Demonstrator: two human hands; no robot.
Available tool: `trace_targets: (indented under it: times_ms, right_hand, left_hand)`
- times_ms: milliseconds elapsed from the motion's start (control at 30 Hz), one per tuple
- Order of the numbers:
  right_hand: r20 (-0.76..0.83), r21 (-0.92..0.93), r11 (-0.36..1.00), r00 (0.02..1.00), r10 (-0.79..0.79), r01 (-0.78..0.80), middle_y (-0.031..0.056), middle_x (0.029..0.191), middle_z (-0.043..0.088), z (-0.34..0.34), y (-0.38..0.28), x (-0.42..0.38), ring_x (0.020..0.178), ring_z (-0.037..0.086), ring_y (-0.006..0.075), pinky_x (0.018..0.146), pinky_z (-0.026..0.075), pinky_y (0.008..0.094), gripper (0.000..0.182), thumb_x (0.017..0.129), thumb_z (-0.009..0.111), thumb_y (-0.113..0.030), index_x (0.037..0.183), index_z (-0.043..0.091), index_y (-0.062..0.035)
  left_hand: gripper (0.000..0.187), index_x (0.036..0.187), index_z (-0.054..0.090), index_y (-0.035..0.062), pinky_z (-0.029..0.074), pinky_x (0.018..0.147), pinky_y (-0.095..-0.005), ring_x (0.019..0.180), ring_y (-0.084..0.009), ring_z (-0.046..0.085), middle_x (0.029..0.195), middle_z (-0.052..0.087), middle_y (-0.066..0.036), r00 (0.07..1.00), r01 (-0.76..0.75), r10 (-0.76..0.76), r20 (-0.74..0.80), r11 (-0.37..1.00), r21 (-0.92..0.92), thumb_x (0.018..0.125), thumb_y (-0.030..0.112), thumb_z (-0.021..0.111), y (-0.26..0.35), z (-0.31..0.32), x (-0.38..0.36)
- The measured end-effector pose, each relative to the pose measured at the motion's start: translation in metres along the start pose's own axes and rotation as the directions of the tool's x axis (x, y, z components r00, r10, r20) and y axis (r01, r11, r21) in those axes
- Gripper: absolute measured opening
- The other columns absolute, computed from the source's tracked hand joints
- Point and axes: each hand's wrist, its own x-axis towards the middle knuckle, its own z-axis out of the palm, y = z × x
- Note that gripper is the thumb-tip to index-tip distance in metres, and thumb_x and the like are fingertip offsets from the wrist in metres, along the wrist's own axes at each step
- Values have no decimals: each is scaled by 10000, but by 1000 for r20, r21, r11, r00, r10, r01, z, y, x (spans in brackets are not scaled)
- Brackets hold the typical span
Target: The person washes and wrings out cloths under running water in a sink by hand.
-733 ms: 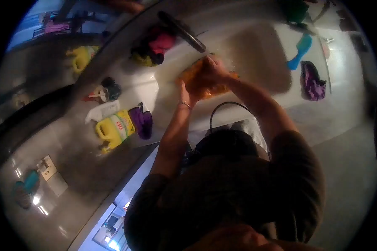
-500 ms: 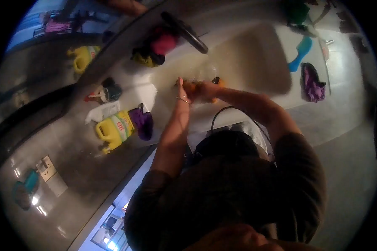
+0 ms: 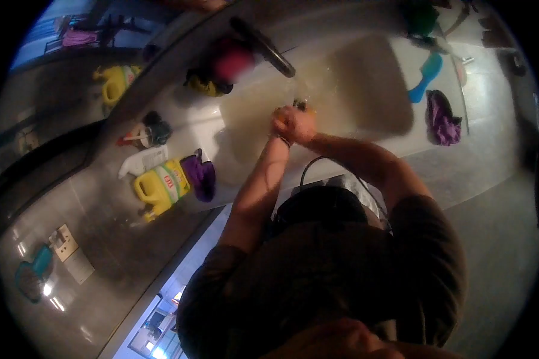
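Note:
My left hand (image 3: 281, 121) and my right hand (image 3: 304, 127) are clasped together over the basin (image 3: 230, 164), just under the end of the faucet (image 3: 285, 67). Both are closed around a small orange-and-dark item, which looks like wet cloth. Its dark end (image 3: 300, 106) sticks out above the fingers, and the rest is mostly hidden in my grip. Cloudy water lies in the basin, and water seems to run from the faucet beside the hands.
Left of the basin lie a yellow jug (image 3: 161, 186), a white bottle (image 3: 144, 161) and a purple cloth item (image 3: 200, 175). A pink, dark and yellow bundle (image 3: 227, 63) sits behind. To the right are a blue brush (image 3: 426, 78) and another purple item (image 3: 444, 119).
My hands have come together, the left moving right and up toward the faucet. The orange-and-dark item, spread between them before, is now bunched inside the grip.

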Motion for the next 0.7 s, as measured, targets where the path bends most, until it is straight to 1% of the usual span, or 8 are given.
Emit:
trace_targets:
  times_ms: [167,267,367,467,500,567,633,700]
  right_hand:
    - [143,16,981,971,191,-195,137,965,639,-23,14,27,866,620,337,749,496,399,444,865,477,-520,976,649,-126]
    - [340,92,846,815,469,-525,157,928,642,-41,48,54,880,618,341,766,493,399,429,874,508,-473,972,637,-76]
    - [253,242,864,888,383,-441,184,1035,616,-55,72,58,936,600,348,820,483,406,407,873,565,-395,1107,583,-63]
    - [-50,651,674,866,498,-349,216,1163,547,-44,135,56,1028,554,359,890,457,420,528,854,625,-316,1288,448,-74]
    - [-228,394,879,898,375,-267,224,1202,517,-43,160,51,1062,531,373,910,447,424,642,824,658,-335,1341,373,-81]
    - [-356,85,980,914,196,-178,232,1242,486,-34,172,44,1095,507,388,930,438,427,764,795,691,-354,1394,298,-89]
    - [-86,84,943,940,329,-322,227,1216,504,-23,156,23,1132,485,388,936,433,429,884,718,754,-392,1401,284,-87]
    - [59,-109,957,960,275,-268,228,1223,505,-16,116,6,1125,497,387,932,437,425,948,667,783,-420,1398,280,-87]
  left_hand:
    - [490,1264,466,157,416,937,-456,1142,-261,489,1239,515,-77,987,94,-111,116,985,145,930,480,308,-2,7,-17]
    - [589,1337,409,141,372,979,-506,1214,-293,436,1325,460,-97,984,147,-149,-102,989,-24,928,534,252,-5,18,-38]
    - [646,1387,337,118,340,1007,-530,1260,-328,384,1393,388,-120,987,111,-71,142,948,-297,931,556,204,5,-48,-21]
    - [665,1402,309,106,316,1013,-573,1285,-354,352,1425,345,-135,972,-131,82,-222,968,-216,929,554,176,15,-58,-35]
    - [677,1403,310,108,309,1010,-591,1298,-358,334,1431,337,-138,868,-239,126,-480,954,-182,923,567,179,18,-57,-39]
    - [687,1414,301,135,269,1021,-626,1324,-356,293,1446,316,-131,892,-225,97,-442,942,-248,907,592,222,19,-55,-46]
    - [685,1407,324,131,309,1060,-518,1291,-317,364,1412,378,-121,989,-150,150,-15,988,-26,906,589,227,14,-67,-33]
    - [677,1403,335,132,325,1054,-497,1282,-306,379,1403,393,-113,994,-92,91,-56,996,-20,907,586,252,10,-51,-30]
